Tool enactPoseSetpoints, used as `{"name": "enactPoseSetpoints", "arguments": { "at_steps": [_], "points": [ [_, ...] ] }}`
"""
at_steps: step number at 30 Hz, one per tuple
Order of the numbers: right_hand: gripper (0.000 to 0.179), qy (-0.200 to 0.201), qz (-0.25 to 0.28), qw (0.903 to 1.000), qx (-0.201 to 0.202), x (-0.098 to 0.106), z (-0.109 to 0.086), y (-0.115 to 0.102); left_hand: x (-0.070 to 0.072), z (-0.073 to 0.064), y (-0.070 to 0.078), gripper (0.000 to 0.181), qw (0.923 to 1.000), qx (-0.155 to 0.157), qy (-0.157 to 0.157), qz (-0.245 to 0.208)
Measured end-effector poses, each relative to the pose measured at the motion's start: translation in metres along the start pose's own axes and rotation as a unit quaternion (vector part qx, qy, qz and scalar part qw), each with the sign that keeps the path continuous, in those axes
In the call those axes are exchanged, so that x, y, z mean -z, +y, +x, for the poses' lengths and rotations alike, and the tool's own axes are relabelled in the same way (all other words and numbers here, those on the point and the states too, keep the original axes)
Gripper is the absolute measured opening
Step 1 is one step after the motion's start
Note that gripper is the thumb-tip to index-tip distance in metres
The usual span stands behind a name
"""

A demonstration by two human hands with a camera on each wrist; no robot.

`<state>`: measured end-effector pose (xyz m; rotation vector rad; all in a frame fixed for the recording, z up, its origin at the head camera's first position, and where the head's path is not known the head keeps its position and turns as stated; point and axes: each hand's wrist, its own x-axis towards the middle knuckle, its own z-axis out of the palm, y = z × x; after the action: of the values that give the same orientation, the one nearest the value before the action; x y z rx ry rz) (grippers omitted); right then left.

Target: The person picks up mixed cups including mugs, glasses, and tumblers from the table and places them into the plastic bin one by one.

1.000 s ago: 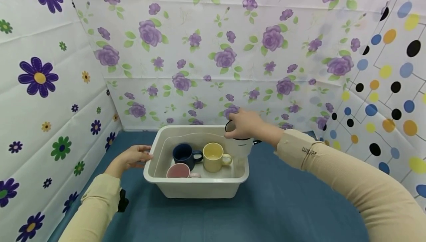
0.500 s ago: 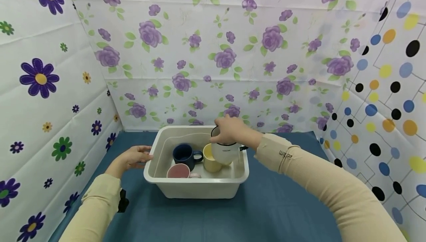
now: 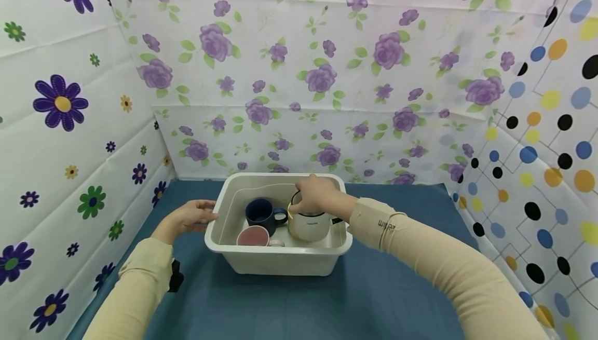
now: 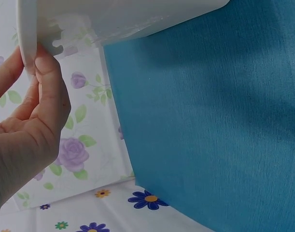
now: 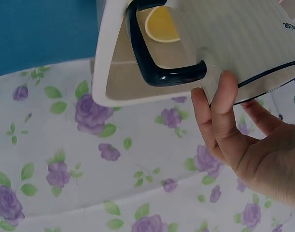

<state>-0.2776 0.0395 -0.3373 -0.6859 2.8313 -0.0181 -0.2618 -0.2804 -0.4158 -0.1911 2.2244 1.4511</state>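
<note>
My right hand (image 3: 316, 195) grips a white mug (image 3: 310, 227) by its black rim, fingers and thumb on either side of the wall. The mug is upright and low inside the cream plastic tub (image 3: 279, 261), at its right half. Its black handle (image 5: 171, 76) shows in the right wrist view. Most of a yellow mug (image 5: 162, 25) is hidden behind it in the head view. A dark blue mug (image 3: 260, 215) and a pink mug (image 3: 253, 236) stand in the tub's left half. My left hand (image 3: 188, 218) pinches the tub's left rim between thumb and fingers.
The tub stands on a blue-covered table (image 3: 299, 306). Flower-printed sheeting (image 3: 299, 137) closes off the back and left; a dotted sheet (image 3: 537, 148) hangs on the right. A small black object (image 3: 175, 276) sits at the left wrist.
My right hand has carried the white mug leftward and down from the tub's right side, so it now covers most of the yellow mug. The left hand stays on the rim.
</note>
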Motion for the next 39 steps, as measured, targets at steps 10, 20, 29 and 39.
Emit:
{"name": "enactPoseSetpoints", "arguments": {
  "at_steps": [10,20,29,39],
  "points": [
    [0.065,0.000,0.020,0.9998,0.002,-0.017,0.002,-0.009,0.000,0.001,-0.001,0.065,1.0000,0.002,0.004,0.002],
    [0.066,0.008,0.036,0.9993,-0.008,-0.036,0.008,-0.013,0.000,-0.001,-0.001,0.065,1.0000,0.006,0.007,0.001],
    [0.069,0.011,0.041,0.9990,-0.014,-0.057,0.011,-0.012,0.000,0.002,-0.001,0.066,1.0000,0.005,0.003,-0.005],
    [0.053,0.036,0.048,0.9982,-0.006,-0.074,0.014,-0.015,0.000,0.002,-0.001,0.065,1.0000,0.006,0.002,-0.008]
  ]
}}
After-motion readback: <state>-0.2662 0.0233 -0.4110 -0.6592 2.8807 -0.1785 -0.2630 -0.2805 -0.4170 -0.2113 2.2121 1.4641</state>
